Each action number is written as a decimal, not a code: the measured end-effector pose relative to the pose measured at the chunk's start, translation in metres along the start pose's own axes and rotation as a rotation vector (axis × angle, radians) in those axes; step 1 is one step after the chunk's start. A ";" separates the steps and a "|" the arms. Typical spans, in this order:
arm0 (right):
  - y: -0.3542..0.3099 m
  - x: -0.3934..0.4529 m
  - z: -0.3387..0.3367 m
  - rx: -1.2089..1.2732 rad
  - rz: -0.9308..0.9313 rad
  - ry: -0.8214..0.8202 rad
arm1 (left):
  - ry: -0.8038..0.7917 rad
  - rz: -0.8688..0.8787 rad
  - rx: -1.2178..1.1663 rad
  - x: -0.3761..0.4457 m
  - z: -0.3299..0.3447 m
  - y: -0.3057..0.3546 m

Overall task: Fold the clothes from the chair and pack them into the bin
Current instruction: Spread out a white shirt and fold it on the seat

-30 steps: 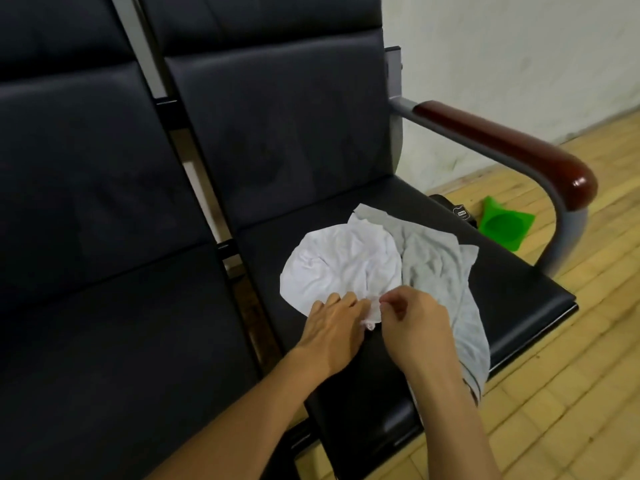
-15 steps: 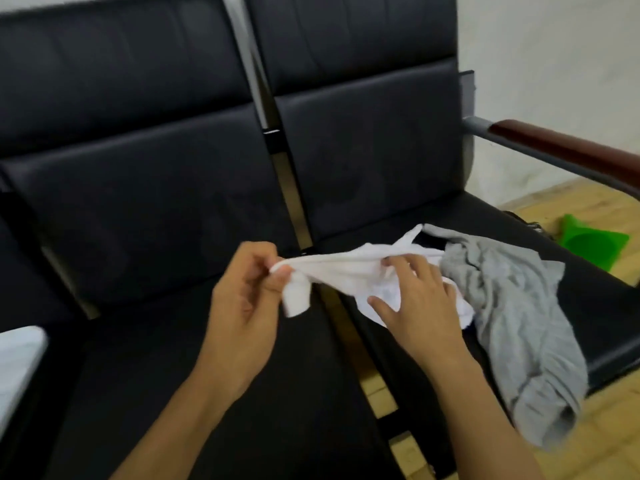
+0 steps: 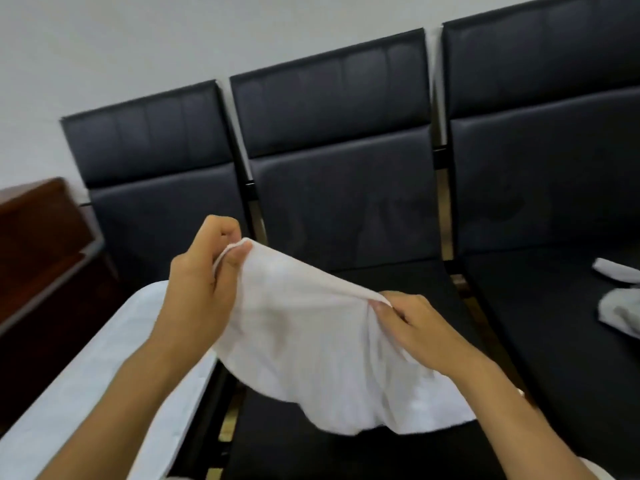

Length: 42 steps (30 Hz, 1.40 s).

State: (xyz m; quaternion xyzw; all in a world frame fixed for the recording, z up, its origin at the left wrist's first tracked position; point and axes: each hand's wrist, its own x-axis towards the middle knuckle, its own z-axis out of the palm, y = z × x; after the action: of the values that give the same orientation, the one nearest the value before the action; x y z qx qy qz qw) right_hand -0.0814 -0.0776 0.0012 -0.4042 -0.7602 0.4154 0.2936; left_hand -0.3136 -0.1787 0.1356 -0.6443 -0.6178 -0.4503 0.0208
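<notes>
While spread for folding: white garment (image 3: 311, 341), top edge pinched taut by left hand (image 3: 201, 282) and right hand (image 3: 412, 323) above middle seat (image 3: 381, 282).

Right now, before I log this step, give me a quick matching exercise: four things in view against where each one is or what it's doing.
Things:
1. white garment
2. grey garment
3. left hand
4. white bin

States or places:
A. lying on the seat at the far right
B. stretched in the air between both hands
C. standing at the lower left, beside the chairs
D. pinching the raised upper corner of the cloth

Pairs: 1-B, 2-A, 3-D, 4-C. The right hand pinches the cloth's other, lower corner.
</notes>
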 end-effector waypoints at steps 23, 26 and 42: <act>-0.087 -0.025 0.022 0.031 -0.106 -0.420 | -0.493 -0.057 -0.193 -0.019 -0.113 0.011; -0.071 -0.025 -0.008 -0.013 -0.031 -0.357 | -0.378 0.003 -0.195 -0.012 -0.142 -0.004; -0.110 0.079 -0.174 -0.698 -0.118 0.277 | -0.319 0.066 0.390 0.128 -0.113 -0.092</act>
State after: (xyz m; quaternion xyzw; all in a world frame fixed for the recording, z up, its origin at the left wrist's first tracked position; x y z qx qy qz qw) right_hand -0.0260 0.0223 0.1896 -0.4878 -0.8309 0.0553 0.2618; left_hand -0.4727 -0.1232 0.2320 -0.7108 -0.6671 -0.2145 0.0616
